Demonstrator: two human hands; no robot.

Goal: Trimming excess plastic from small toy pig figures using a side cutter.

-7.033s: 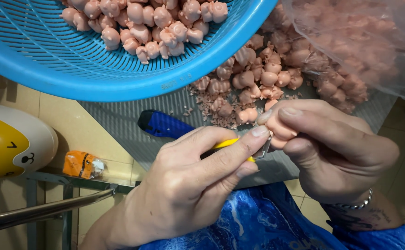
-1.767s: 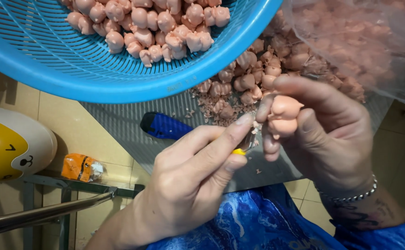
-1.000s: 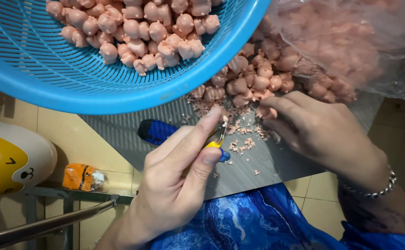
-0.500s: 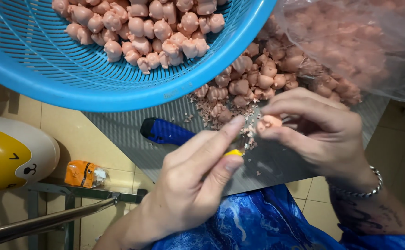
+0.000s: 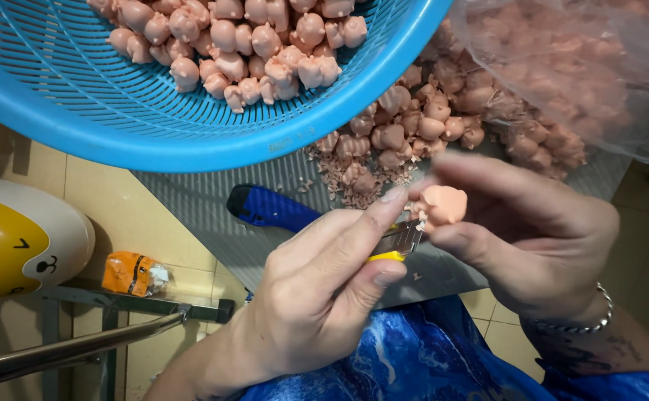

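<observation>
Head view: left hand (image 5: pixel 317 297) pinches one yellow-handled blade (image 5: pixel 400 241) against one pink figure (image 5: pixel 443 204) pinched by right hand (image 5: pixel 539 238); one blue basket (image 5: pixel 79 96) far left.

Blue basket (image 5: pixel 191 141) close above hands.

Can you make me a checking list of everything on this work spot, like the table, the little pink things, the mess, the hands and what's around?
Surface: grey ridged board, pink shavings on it.
Job's things: pink figure in right hand; small blade in left hand, touching the figure.
Clutter: blue basket of figures, loose pile, clear bag, blue-handled tool.
Hands: both gripping.
Cables: nothing seen.
Surroundings: tiled floor, orange packet, metal frame.
</observation>
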